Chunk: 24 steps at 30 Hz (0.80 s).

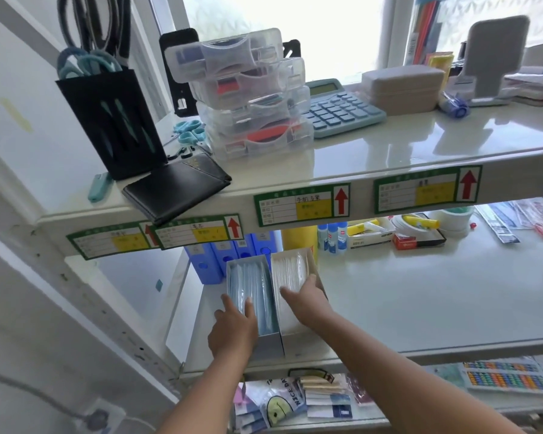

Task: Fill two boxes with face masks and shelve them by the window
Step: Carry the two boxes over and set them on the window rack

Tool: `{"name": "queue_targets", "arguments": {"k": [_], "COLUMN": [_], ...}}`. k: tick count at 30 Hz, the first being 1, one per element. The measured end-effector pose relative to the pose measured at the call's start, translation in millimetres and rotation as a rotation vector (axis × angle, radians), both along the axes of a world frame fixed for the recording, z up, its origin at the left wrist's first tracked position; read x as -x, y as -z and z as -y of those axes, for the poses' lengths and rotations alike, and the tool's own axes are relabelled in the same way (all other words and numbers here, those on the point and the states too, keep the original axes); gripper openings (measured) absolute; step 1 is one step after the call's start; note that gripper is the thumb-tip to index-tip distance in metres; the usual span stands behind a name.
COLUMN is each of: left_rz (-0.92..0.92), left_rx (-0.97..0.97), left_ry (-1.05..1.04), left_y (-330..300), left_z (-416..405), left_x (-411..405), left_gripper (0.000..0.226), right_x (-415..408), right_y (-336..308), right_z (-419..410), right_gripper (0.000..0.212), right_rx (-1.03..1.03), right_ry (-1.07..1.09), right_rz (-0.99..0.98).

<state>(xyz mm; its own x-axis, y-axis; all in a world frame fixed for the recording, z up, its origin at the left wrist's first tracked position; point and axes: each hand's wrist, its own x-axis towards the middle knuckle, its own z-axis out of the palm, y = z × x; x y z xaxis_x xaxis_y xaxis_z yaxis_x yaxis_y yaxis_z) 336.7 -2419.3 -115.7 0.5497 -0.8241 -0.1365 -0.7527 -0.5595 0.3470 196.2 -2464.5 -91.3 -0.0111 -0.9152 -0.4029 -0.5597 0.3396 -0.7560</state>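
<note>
Two open boxes stand side by side on the middle shelf (420, 302). The left box (270, 343) holds blue face masks (257, 286). The right box (314, 264) holds white face masks (290, 270). My left hand (232, 327) rests on the near left side of the blue box, fingers spread over its edge and the masks. My right hand (308, 302) lies on the white masks, thumb at the box's right wall. Neither hand lifts its box.
Blue file folders (220, 258) stand right behind the boxes. Glue bottles (333, 236), small cartons and tape rolls (452, 217) sit further back right. The upper shelf carries stacked clear cases (251, 95), a calculator (339, 108), a black wallet (176, 189) overhanging its edge.
</note>
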Motion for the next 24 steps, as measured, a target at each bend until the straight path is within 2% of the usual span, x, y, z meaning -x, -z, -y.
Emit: {"name": "queue_targets", "arguments": {"k": [5, 12, 24], "left_rz": [0.003, -0.022, -0.022], "left_rx": [0.027, 0.056, 0.08], "left_ry": [0.003, 0.005, -0.005], "left_y": [2, 5, 6], "left_z": [1, 1, 0], "left_x": [-2, -4, -4], "left_gripper": [0.069, 0.067, 0.064], "right_x": [12, 12, 10], "right_y": [-5, 1, 2], "right_z": [12, 10, 3], "right_gripper": [0.075, 0.047, 0.043], "right_rx": [-0.168, -0.154, -0.102], "right_ry": [0.011, 0.02, 0.029], "right_rz": [0.162, 0.255, 0.205]}}
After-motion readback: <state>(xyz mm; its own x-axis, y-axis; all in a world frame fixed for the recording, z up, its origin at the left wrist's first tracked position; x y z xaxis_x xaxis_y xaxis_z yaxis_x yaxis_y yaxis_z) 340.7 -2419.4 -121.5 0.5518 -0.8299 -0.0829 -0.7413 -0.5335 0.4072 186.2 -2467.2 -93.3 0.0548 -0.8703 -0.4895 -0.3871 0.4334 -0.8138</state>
